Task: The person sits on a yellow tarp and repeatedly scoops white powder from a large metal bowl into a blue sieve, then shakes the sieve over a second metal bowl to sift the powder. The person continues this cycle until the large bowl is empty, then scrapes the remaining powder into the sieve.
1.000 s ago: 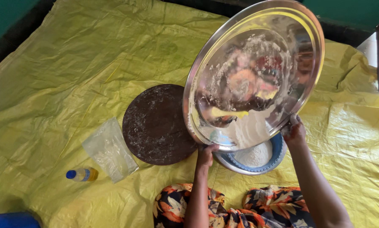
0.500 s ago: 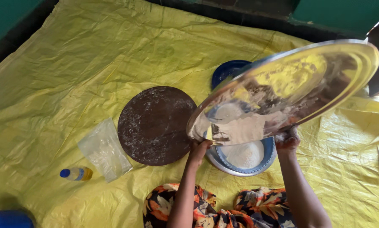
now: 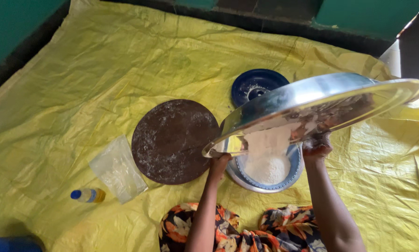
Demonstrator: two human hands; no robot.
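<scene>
- Left hand (image 3: 218, 163) and right hand (image 3: 317, 145) each gripped the tilted steel tray (image 3: 312, 105) rim.
- White flour (image 3: 267, 165) lay in the blue-rimmed bowl (image 3: 246, 179) beneath.
- Brown round board (image 3: 172, 140) sat at nine o'clock.

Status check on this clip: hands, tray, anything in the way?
Left hand and right hand grip the steel tray, tilted. Flour pours into the blue-rimmed bowl. Nothing blocking; round board alongside.
</scene>
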